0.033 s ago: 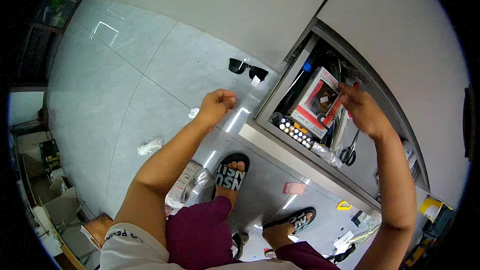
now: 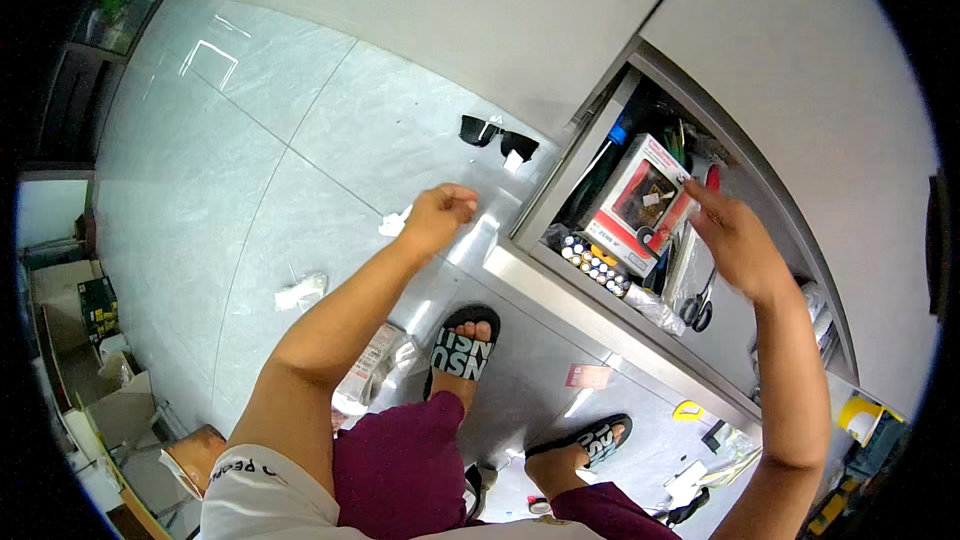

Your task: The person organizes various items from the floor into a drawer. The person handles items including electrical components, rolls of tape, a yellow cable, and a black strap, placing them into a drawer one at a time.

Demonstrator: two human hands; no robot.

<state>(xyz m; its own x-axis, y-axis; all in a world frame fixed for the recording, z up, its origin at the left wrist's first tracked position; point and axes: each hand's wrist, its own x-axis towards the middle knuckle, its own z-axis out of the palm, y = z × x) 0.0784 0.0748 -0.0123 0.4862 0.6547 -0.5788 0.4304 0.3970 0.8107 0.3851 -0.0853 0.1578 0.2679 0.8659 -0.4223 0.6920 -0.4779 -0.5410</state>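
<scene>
Over the open drawer (image 2: pixel 640 60) on the right, my right hand (image 2: pixel 735 245) has its fingers stretched out. Their tips meet the right edge of a white and red box with a window (image 2: pixel 645 195), and they do not wrap round it. Several batteries (image 2: pixel 595 265) in clear wrap lie at the drawer's front, near black scissors (image 2: pixel 697 312). A red-handled item (image 2: pixel 712 177) rests beyond my fingertips. My left hand (image 2: pixel 440 217) hovers above the floor left of the drawer, fingers curled together, with nothing visible in them.
Dark sunglasses (image 2: pixel 500 137) lie on the tiled floor (image 2: pixel 320 180) by the cabinet (image 2: pixel 450 20). Crumpled plastic (image 2: pixel 302 292), a clear package (image 2: pixel 375 370), a pink card (image 2: pixel 588 376) and a yellow piece (image 2: pixel 687 410) are scattered near my feet. Cardboard boxes (image 2: pixel 115 410) stand at far left.
My right hand has drawn back slightly toward me, uncovering more of the box's right edge. The box stays in the drawer. My left hand has hardly moved.
</scene>
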